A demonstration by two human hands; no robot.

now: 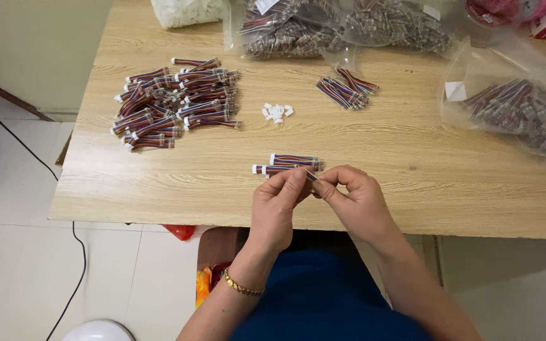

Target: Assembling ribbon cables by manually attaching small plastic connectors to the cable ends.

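Note:
My left hand (276,205) and my right hand (352,199) meet over the table's near edge, both pinching one short multicoloured wire bundle (311,175) between their fingertips. Only a small bit of that bundle shows between the fingers. Just beyond the hands two finished bundles with white connectors (292,163) lie side by side on the wooden table (412,158). A gold bracelet (241,287) sits on my left wrist.
A large pile of wire bundles (175,101) lies at the left. Small white connectors (277,112) sit mid-table, with loose wires (347,88) to their right. Clear bags of wires (342,28) (519,110) line the back and right. A black cable (64,189) runs over the floor.

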